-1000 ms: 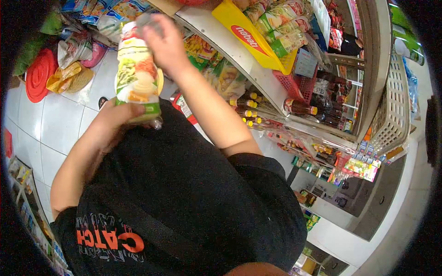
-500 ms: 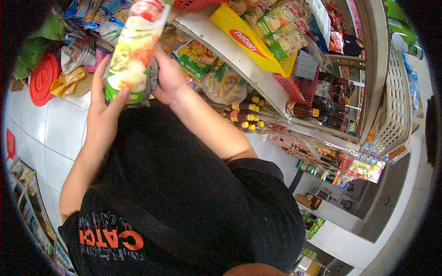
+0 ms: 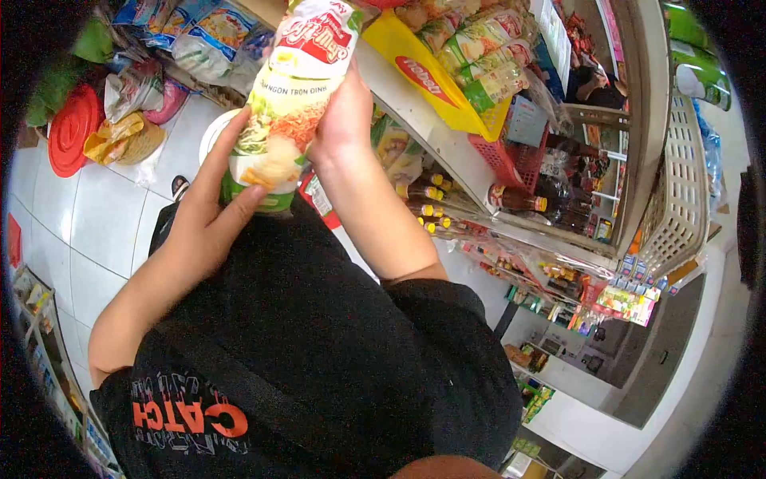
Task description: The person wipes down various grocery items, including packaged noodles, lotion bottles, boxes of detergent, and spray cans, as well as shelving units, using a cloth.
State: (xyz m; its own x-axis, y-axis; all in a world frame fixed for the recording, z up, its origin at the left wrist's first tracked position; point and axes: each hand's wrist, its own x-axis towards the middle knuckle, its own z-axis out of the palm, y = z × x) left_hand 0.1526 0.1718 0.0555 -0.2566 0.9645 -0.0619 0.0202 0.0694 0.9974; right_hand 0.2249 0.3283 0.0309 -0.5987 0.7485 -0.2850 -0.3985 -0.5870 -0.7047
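Note:
A tall bottle with a white, red and green label showing shredded vegetables is held between my two hands, tilted with its upper part to the right. My left hand wraps the lower end, thumb across the label's front. My right hand grips the far side, its fingers mostly hidden behind the bottle. Right of the bottle, a yellow tray holds several similar bottles on a white shelf.
A red basket and dark sauce bottles stand below the yellow tray. A red lid and a yellow bag lie on the tiled floor. A white perforated basket is at the right.
The bottle and both hands have moved right and slightly down, and the label is more fully in view. A white round container rim and a foot now show beside my left hand.

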